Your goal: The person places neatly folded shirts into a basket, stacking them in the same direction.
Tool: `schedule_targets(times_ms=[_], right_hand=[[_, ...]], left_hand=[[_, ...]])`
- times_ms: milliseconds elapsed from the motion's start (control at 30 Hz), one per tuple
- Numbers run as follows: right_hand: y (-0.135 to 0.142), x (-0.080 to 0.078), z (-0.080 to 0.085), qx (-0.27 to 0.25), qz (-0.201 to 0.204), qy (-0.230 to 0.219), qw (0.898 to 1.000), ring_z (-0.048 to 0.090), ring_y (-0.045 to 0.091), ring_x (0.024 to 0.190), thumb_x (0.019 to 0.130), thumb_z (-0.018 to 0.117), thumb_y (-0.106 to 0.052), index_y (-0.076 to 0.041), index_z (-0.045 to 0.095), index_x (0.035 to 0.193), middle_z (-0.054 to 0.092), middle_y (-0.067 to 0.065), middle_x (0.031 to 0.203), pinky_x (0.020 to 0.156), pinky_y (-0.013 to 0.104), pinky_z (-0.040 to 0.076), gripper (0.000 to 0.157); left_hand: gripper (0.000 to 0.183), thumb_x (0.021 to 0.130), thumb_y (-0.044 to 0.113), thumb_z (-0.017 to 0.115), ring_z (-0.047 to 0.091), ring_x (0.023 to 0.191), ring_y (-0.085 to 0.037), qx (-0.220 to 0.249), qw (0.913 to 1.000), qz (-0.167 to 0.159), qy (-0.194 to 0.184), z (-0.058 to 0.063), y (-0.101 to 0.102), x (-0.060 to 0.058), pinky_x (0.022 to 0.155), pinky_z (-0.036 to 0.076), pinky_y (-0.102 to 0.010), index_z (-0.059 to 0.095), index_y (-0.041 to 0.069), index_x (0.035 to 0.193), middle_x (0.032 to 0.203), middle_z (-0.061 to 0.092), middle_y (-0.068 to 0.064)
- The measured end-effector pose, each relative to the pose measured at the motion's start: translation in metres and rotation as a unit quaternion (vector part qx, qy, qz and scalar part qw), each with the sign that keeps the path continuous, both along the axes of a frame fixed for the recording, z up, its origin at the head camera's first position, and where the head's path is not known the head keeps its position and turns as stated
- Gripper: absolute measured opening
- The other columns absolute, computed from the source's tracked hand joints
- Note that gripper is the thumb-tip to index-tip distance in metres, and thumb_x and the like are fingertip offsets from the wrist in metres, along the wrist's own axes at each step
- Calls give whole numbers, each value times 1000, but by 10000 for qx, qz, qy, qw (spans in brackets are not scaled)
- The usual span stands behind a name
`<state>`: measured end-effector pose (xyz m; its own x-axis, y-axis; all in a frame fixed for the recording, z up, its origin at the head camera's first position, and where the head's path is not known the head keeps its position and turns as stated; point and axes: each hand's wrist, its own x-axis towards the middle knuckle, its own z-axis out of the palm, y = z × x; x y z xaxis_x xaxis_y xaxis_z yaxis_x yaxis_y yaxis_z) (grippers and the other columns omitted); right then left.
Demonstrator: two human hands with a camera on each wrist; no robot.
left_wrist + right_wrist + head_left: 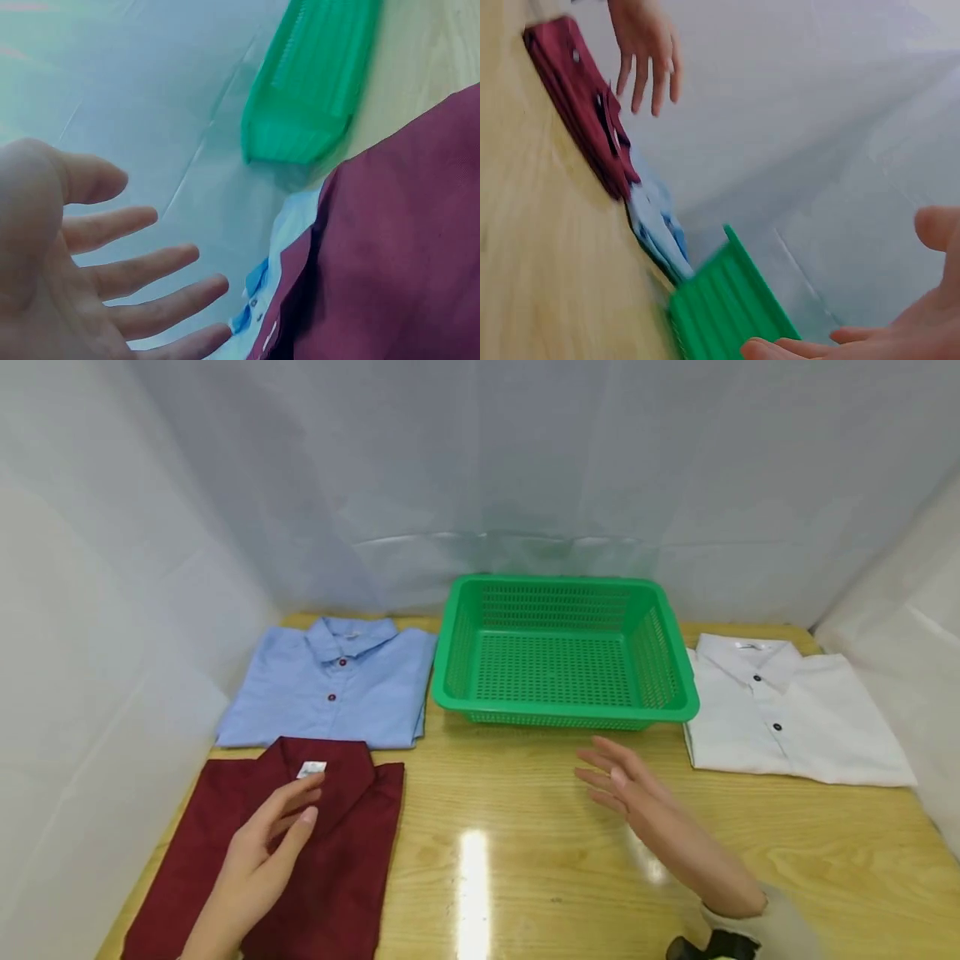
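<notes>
My left hand (258,852) hovers above a folded dark red shirt (345,852) at the front left, near its collar. Its fingers are loosely extended and hold nothing; the left wrist view shows them spread apart. Over the bare wood in front of the basket is my right hand (630,785), fingers relaxed and holding nothing. A green plastic basket (566,708) stands at the back middle with nothing inside. Behind the red shirt lies a folded light blue shirt (375,693) with dark red buttons. To the right of the basket is a folded white shirt (817,718) with black buttons.
All of this rests on a wooden table (555,877) with glare on its front middle. Pale sheeting (525,460) hangs behind the table and along both sides. A dark strap (731,943) is around the right wrist, by a light sleeve (780,927).
</notes>
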<state>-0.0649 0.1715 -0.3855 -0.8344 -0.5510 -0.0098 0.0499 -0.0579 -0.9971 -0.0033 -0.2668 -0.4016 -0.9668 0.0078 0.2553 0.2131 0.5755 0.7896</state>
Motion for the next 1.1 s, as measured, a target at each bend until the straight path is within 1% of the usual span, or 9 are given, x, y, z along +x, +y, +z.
schedule_targets(times_ms=[133,267,333,500,600,767,833,933,1100], right_hand=[[-18,-6,-6,-1424,633,-660,9856,36,29,142,111,20,-25,-1,13,156,20,27,158,113,34,33,51],[-40,-10,-16,-2630,1142,-1490,9464,30,38,143,111,18,-27,-2,25,154,19,29,158,117,44,24,50],[-54,-11,-21,-2867,1206,-1827,9327,27,42,144,111,18,-30,1,25,153,15,33,158,118,47,21,52],[-89,-9,-31,-2770,1137,-2657,9164,16,46,146,109,20,-40,7,3,154,8,35,158,119,49,16,67],[-110,-8,-38,-2718,1055,-3042,9069,13,47,146,108,21,-43,6,2,154,9,34,158,119,49,16,70],[-138,-5,-51,-2685,933,-3476,8935,14,47,146,106,28,-48,5,3,155,9,34,158,119,49,15,77],[-147,-2,-55,-2667,907,-3617,8887,13,49,146,104,31,-50,6,0,154,8,35,158,119,50,15,81],[-158,1,-58,-2621,897,-3767,8839,12,52,144,103,36,-51,8,-2,154,6,37,157,119,51,14,87],[-175,3,-60,-2560,870,-3860,8820,13,53,143,101,41,-51,12,-1,152,7,37,157,118,54,14,92]], left_hand=[[36,104,4,47,60,117,-12,1515,9880,216,-184,3,-17,2,91,47,-16,51,-2,139,132,62,-6],[35,105,7,46,62,113,-15,2633,9610,843,-85,1,-37,7,89,50,-18,50,-11,135,128,64,-8],[35,104,6,47,63,112,-14,2939,9493,1118,50,-2,-48,9,88,50,-18,50,-13,133,125,66,-5],[33,104,7,50,63,108,-10,3412,9238,1738,59,-13,-80,9,83,50,-16,54,-10,132,122,68,-1],[34,103,17,55,61,101,-5,3187,9142,2453,-504,-17,-97,8,77,48,-13,59,2,133,115,68,7],[43,103,35,51,50,91,3,1313,9229,3157,-1772,-21,-112,11,69,40,-13,51,19,144,111,58,16],[51,104,37,45,50,105,-3,736,9235,3167,-2034,-24,-112,10,77,38,-14,42,16,150,125,55,6],[59,104,37,42,44,121,-15,508,9175,3216,-2285,-30,-111,9,81,32,-11,32,7,154,147,42,-13],[66,103,36,41,40,121,-36,264,9107,3271,-2509,-35,-114,10,81,35,-22,26,-7,151,142,39,-34]])
